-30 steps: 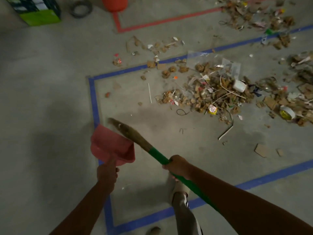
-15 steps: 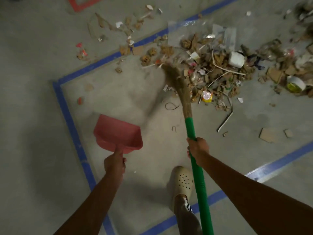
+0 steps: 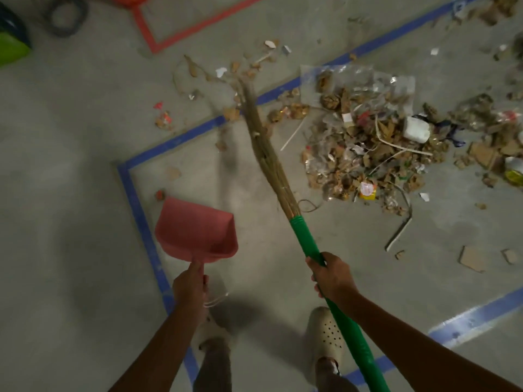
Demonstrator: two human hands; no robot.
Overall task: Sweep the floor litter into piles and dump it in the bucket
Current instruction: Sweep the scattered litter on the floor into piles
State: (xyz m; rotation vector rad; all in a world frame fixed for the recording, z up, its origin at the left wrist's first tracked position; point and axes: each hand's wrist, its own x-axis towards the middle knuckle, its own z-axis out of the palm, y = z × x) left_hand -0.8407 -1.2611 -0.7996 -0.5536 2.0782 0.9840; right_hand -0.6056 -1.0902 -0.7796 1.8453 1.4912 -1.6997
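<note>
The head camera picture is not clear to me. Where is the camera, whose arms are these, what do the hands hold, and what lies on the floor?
There is no machine here: a person works with two bare hands. The camera sits on the person's head and looks forward and down, so you see their own arms and feet from above. The left hand grips a pink dustpan by its handle. The right hand grips the green handle of a broom. Its straw bristles reach out across a blue tape line to some scattered scraps. To the right lies a large litter pile of cardboard bits, clear plastic and wrappers. Farther away, red tape marks another box on the grey floor.
</note>
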